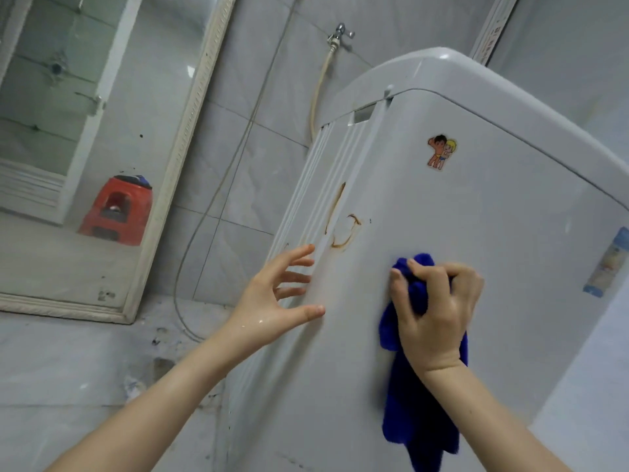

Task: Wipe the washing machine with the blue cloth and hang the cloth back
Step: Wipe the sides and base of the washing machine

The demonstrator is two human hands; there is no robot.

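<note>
The white washing machine (pixel 476 216) fills the right half of the head view, seen from its side panel. My right hand (pixel 439 308) grips the bunched blue cloth (pixel 415 413) and presses it against that panel; the cloth's loose end hangs below my wrist. My left hand (pixel 275 294) is spread with straight fingers at the machine's ribbed corner, thumb tip touching the panel. Brown rust marks (pixel 343 229) sit just above both hands.
A cartoon sticker (pixel 440 152) and a blue label (pixel 609 264) are on the panel. A tap (pixel 340 34) with a hose (pixel 318 93) is on the tiled wall behind. A framed mirror (pixel 102 148) leans at left, reflecting a red stool (pixel 117 211).
</note>
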